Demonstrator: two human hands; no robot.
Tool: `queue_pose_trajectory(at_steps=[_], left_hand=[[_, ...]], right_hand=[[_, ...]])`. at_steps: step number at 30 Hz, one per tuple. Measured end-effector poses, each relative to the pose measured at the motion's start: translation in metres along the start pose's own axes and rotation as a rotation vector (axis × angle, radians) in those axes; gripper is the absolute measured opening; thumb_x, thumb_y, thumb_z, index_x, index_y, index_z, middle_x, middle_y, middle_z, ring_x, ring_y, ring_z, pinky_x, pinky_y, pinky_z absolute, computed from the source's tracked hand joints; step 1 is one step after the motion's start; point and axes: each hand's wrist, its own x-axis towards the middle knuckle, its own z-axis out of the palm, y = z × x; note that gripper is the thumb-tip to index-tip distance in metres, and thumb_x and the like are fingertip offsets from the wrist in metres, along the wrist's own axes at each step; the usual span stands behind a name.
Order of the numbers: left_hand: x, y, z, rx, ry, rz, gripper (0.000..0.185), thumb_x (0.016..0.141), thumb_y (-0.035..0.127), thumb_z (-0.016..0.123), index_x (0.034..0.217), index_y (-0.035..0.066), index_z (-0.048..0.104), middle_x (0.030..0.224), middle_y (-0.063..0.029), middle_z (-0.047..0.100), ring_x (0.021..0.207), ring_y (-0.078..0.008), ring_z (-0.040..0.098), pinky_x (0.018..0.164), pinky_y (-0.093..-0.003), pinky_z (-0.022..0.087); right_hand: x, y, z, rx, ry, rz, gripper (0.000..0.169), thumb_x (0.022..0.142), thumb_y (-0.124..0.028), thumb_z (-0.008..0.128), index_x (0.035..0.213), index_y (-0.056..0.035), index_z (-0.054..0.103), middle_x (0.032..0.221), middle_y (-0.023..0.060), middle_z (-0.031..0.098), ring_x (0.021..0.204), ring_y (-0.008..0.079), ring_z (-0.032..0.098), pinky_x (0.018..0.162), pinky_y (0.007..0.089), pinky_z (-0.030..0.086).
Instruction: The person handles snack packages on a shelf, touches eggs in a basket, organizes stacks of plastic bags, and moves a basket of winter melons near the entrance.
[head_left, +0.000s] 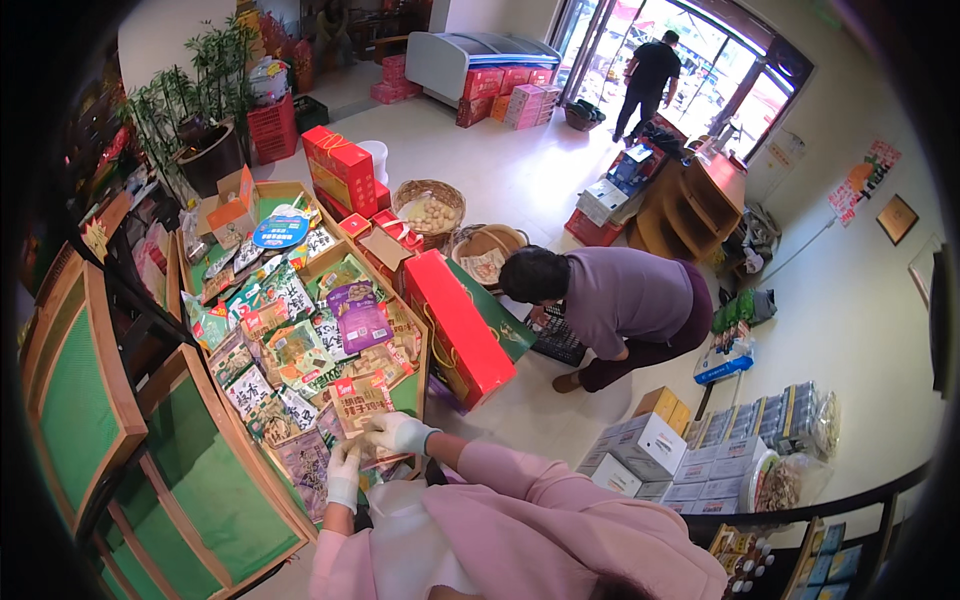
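My white-gloved left hand (344, 474) and white-gloved right hand (399, 433) are close together over a display bin (409, 390) of packaged snacks. Both sets of fingertips touch the lower edge of a kraft-coloured snack packet (361, 401) with a red corner; whether they grip it is hard to tell. Below my left hand lies a dark purple-grey packet (304, 465). A bright purple pouch (358, 315) and a green-and-tan packet (298, 356) lie farther up the pile. White-and-black packets (251, 388) overlap along the left side.
Red gift boxes (457, 330) stand against the bin's right side. A person (622, 300) bends over a black crate (559, 337). Wicker baskets (429, 206) sit beyond the boxes. Green-lined wooden shelves (217, 472) are at left, stacked white cartons (649, 446) at right.
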Motion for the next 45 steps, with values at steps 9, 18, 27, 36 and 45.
queue_pose_trajectory(at_steps=[9, 18, 27, 36, 45], left_hand=[[0.006, -0.062, 0.038, 0.065, 0.288, -0.189, 0.026, 0.086, 0.023, 0.063, 0.102, 0.003, 0.061, 0.096, -0.0125, 0.066, 0.09, -0.018, 0.061, 0.082, -0.0296, 0.047], [0.056, -0.107, 0.024, 0.629, 0.582, -0.246, 0.082, 0.072, 0.043, 0.074, 0.132, -0.002, 0.038, 0.116, -0.0243, 0.056, 0.105, -0.0364, 0.056, 0.094, -0.0389, 0.043], [0.098, -0.134, 0.007, 0.01, 0.429, -0.329, 0.014, 0.092, 0.016, 0.057, 0.097, 0.004, 0.063, 0.081, -0.002, 0.061, 0.075, -0.0097, 0.05, 0.071, -0.0255, 0.044], [0.045, -0.106, -0.151, -0.393, 0.66, -0.239, 0.015, 0.094, 0.013, 0.053, 0.102, 0.003, 0.061, 0.087, -0.001, 0.061, 0.076, -0.0086, 0.051, 0.07, -0.0235, 0.044], [0.032, -0.114, -0.188, 0.566, 0.624, -0.407, 0.03, 0.086, 0.021, 0.063, 0.109, 0.003, 0.057, 0.087, -0.013, 0.064, 0.081, -0.0279, 0.061, 0.078, -0.0341, 0.048]], right_hand=[[0.058, 0.124, 0.022, 0.055, -0.008, 0.258, 0.04, 0.082, -0.035, 0.06, 0.106, -0.0027, 0.061, 0.095, 0.0196, 0.065, 0.093, 0.0349, 0.062, 0.082, 0.0396, 0.048], [0.114, 0.163, 0.054, -0.207, 0.033, 0.588, 0.101, 0.066, -0.051, 0.073, 0.136, 0.0057, 0.028, 0.12, 0.029, 0.05, 0.108, 0.0398, 0.055, 0.091, 0.041, 0.046], [0.13, 0.162, 0.081, 0.573, 0.238, 0.638, 0.071, 0.077, -0.016, 0.074, 0.13, 0.0047, 0.032, 0.11, 0.015, 0.058, 0.092, 0.0232, 0.062, 0.076, 0.0306, 0.052], [0.123, 0.138, 0.031, 0.938, 0.258, 0.34, 0.075, 0.084, -0.001, 0.062, 0.143, 0.0038, 0.016, 0.102, 0.0132, 0.061, 0.086, 0.0175, 0.064, 0.072, 0.0271, 0.053], [0.13, 0.106, 0.116, 0.233, 0.152, 0.294, 0.069, 0.079, -0.017, 0.068, 0.137, -0.0008, 0.034, 0.111, 0.0196, 0.06, 0.097, 0.0257, 0.063, 0.083, 0.0331, 0.05]])
